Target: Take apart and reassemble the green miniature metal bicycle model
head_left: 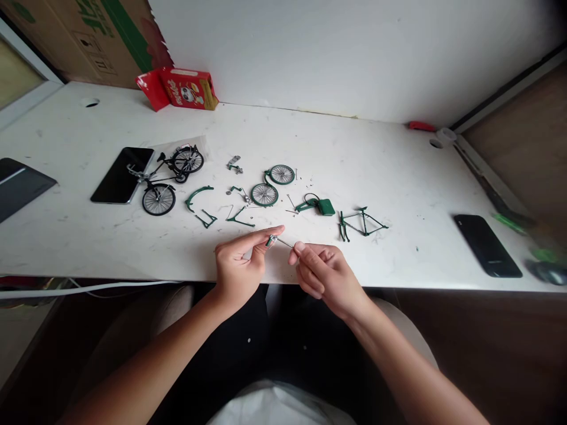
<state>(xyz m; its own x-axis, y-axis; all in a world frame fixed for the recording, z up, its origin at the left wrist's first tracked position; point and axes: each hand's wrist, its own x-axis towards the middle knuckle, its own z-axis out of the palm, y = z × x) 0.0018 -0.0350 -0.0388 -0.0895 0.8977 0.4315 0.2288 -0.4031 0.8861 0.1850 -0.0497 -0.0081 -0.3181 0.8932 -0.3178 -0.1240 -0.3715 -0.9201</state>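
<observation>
Between the thumb and fingers of my left hand [243,260] is a small green and silver bicycle part [270,241]. My right hand [325,268] pinches a thin metal rod [284,242], perhaps a small screwdriver; its far end meets the part. Beyond my hands lie loose pieces of a green model bicycle: two spoked wheels [264,194], a frame [364,222], a curved mudguard [198,197], a forked piece [240,218] and a green block-shaped piece [326,206]. Tiny screws and bits are scattered near them.
An assembled black model bicycle [159,199] rests partly on a phone [124,175] at the left. A red box [190,90] stands by the back wall. Towards the right edge are a dark phone [487,245] and a blurred mouse [549,273]. The white table [133,251] ends just before my lap.
</observation>
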